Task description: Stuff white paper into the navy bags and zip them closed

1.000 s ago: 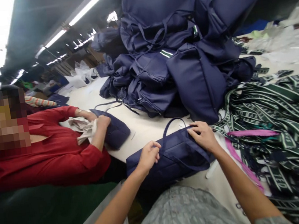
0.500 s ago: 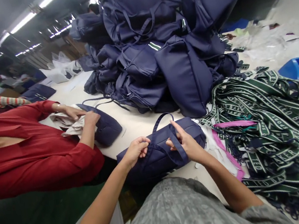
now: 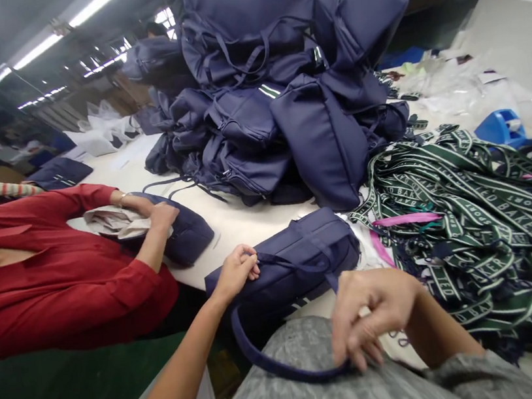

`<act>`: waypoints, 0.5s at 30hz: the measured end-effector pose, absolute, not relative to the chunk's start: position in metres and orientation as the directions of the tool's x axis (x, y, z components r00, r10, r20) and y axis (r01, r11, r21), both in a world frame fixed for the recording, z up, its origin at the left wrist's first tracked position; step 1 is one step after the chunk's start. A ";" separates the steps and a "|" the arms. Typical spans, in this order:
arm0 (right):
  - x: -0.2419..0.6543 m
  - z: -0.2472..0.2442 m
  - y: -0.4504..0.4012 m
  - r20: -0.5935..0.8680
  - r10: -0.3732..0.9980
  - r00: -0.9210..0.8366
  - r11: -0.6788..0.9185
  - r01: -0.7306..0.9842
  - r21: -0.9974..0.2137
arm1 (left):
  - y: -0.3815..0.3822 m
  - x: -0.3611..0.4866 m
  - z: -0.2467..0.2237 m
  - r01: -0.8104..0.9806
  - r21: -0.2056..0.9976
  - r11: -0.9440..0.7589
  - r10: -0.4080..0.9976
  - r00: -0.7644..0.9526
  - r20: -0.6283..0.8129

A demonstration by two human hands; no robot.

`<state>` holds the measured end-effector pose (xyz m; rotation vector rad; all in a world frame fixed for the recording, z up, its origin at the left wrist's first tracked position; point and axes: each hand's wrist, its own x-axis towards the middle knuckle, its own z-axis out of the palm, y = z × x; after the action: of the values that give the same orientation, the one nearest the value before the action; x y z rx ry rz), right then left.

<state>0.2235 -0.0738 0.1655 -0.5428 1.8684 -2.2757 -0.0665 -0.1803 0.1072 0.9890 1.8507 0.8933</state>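
Observation:
A navy blue bag (image 3: 293,248) lies on its side at the table's front edge, close to my body. At its left end my left hand (image 3: 240,270) is closed in a pinch beside the far handle (image 3: 289,262); whatever sits between the fingertips is too small to make out. The near handle (image 3: 290,371) loops off the bag toward my grey shirt. My right hand (image 3: 376,313), slightly blurred, has its fingers bent down around the right part of that loop.
Navy bags form a tall pile (image 3: 253,109) behind. Green and white lettered straps (image 3: 486,215) lie heaped at right, with a pink strip (image 3: 405,219) and a blue tape dispenser (image 3: 503,128). At left, a co-worker in a red top (image 3: 83,271) handles another navy bag (image 3: 186,230).
My right hand has come off the bag's top toward my body, drawing the near handle down over the front. My left hand has shifted slightly left, still pinched.

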 end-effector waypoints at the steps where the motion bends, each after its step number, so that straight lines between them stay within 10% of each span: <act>1: 0.218 0.153 -0.073 0.083 -0.251 -0.964 -0.175 -0.040 -0.984 | -0.180 -0.063 0.110 0.321 0.852 0.414 0.891 -0.335 -0.306; 7: 0.197 0.088 -0.063 -0.213 0.420 -0.882 0.165 0.305 -0.938 | -0.171 -0.041 0.124 0.674 0.656 0.340 0.939 -0.284 -0.195; 11: 0.190 0.078 -0.063 -0.008 0.685 -0.728 0.370 0.358 -0.857 | -0.151 -0.027 0.123 0.708 0.631 0.318 0.948 -0.251 -0.196; 15: 0.173 0.075 -0.065 0.229 0.640 -0.733 0.568 0.251 -0.784 | -0.126 -0.002 0.119 0.564 0.757 0.330 0.943 -0.221 -0.247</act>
<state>0.1728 -0.0645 0.0746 0.9922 3.2044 -1.4495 -0.0024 -0.1259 0.1190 1.3266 1.8972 0.6900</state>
